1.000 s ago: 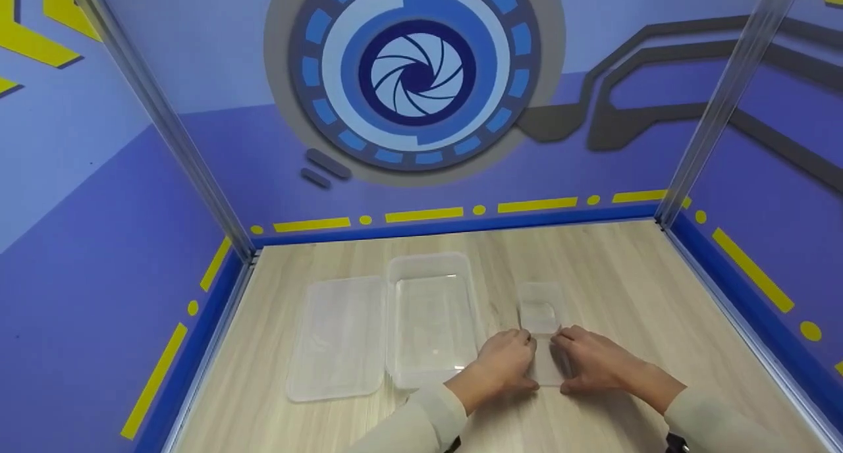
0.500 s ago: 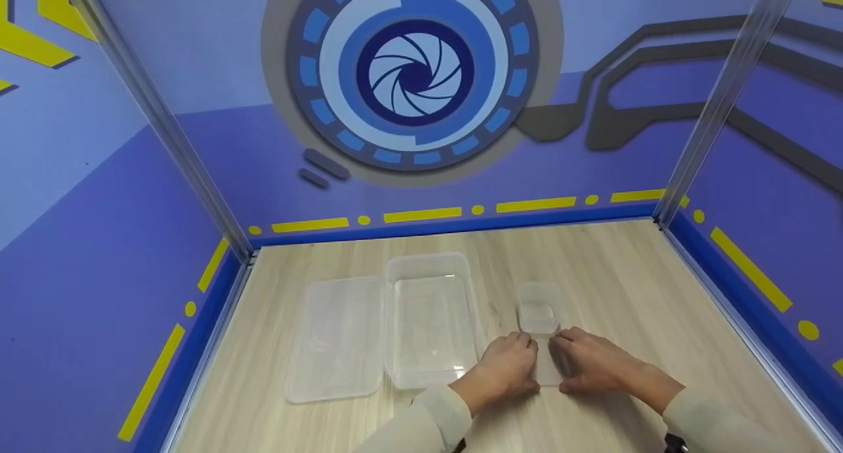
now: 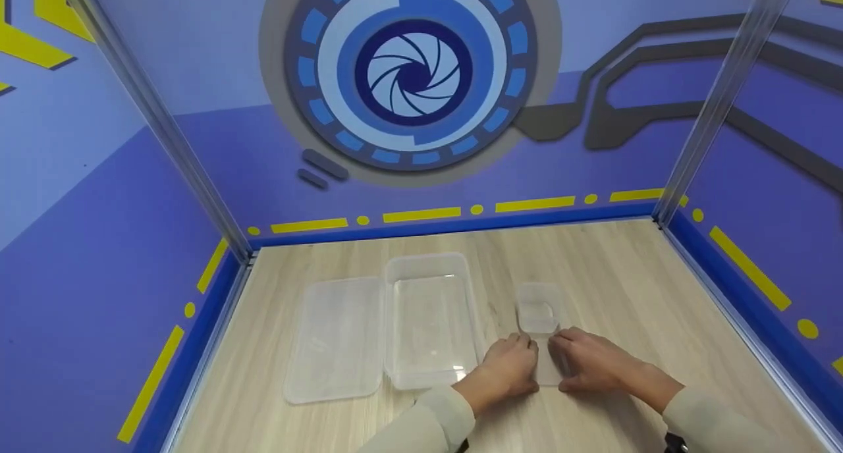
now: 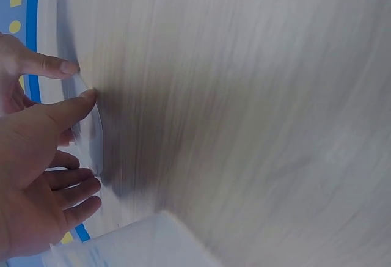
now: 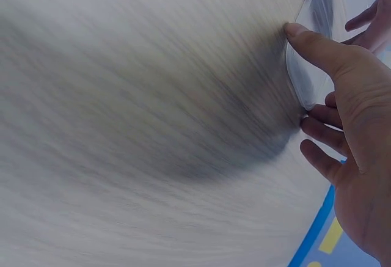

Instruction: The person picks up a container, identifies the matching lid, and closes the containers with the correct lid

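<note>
A small clear plastic lid (image 3: pixel 548 369) lies flat on the wooden tabletop, right in front of a small clear square container (image 3: pixel 539 308). My left hand (image 3: pixel 511 366) holds the lid's left side, with the thumb at its near edge and bent fingers toward its far corner. On the opposite side, my right hand (image 3: pixel 593 361) holds it the same way. In the left wrist view, thumb and fingers span the lid (image 4: pixel 93 135); the right wrist view shows a similar hold on the lid (image 5: pixel 300 71). The fingers partly cover the lid's sides.
Left of my hands stands a large clear rectangular container (image 3: pixel 435 328), open at the top. Its apparent lid (image 3: pixel 336 341) lies flat against its left side. Blue and purple panels (image 3: pixel 421 170) with metal corner posts enclose the wooden tabletop (image 3: pixel 612 275) at the back and sides.
My left hand has shifted very slightly to the right along the lid. The right hand, the lid and both containers stay practically where they were.
</note>
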Demonstrator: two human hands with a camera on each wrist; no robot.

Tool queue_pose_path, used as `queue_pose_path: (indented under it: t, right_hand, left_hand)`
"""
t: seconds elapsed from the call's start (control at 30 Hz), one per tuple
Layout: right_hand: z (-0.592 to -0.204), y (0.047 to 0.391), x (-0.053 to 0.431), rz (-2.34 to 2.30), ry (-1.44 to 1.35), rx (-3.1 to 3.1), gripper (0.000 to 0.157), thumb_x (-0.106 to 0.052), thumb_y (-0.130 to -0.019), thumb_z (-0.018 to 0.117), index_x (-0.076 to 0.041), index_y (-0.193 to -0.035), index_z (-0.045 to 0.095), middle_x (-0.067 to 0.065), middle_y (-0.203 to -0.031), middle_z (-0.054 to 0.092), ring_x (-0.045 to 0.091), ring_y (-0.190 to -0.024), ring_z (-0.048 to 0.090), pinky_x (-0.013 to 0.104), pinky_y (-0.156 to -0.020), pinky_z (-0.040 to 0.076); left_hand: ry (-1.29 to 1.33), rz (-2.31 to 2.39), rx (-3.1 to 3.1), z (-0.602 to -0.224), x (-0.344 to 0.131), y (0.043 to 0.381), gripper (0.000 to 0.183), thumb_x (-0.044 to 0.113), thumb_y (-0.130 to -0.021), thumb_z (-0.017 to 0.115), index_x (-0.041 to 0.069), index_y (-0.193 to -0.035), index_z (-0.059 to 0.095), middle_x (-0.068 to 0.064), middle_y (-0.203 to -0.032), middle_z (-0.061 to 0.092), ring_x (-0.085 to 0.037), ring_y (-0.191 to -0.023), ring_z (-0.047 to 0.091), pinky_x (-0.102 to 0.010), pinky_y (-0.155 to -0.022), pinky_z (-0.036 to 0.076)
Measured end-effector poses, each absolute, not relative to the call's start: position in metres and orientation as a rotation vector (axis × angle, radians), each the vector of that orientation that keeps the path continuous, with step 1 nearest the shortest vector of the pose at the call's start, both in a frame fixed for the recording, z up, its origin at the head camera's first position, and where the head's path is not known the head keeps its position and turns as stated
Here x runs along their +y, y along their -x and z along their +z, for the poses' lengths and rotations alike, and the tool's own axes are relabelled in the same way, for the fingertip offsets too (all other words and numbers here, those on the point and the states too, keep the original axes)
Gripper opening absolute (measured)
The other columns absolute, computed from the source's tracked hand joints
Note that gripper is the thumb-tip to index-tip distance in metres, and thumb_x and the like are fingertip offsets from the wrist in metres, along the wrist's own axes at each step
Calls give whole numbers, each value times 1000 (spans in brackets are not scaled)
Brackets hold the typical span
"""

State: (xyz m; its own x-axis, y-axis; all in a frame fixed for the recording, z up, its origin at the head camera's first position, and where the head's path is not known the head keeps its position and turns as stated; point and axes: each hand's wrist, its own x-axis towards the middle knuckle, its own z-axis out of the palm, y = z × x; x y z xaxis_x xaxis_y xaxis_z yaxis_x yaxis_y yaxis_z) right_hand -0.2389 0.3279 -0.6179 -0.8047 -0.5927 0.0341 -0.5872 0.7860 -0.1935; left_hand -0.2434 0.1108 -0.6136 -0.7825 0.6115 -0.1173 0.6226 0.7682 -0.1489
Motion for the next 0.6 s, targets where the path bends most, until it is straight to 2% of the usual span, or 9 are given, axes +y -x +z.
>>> queue_pose_path:
  t: [0.43, 0.6]
  right_hand:
    - [-619, 241, 327, -294, 1017, 2951, 76, -38, -73, 97, 3, -129, 67, 17, -124, 66, 37, -111, 67, 54, -88, 58]
    - [-620, 240, 328, -269, 1049, 2948, 77, -39, -75, 96, 5, -130, 65, 19, -127, 65, 39, -115, 66, 54, -90, 58]
  left_hand:
    - [-990, -235, 2889, -613, 113, 244, 73, 61, -87, 81, 18, -143, 60, 7, -134, 59, -8, -122, 56, -26, -97, 51]
    - [-1028, -245, 2905, -614, 111, 244, 74, 61, -86, 82, 17, -142, 61, 6, -133, 60, -8, -122, 56, -26, -96, 51]
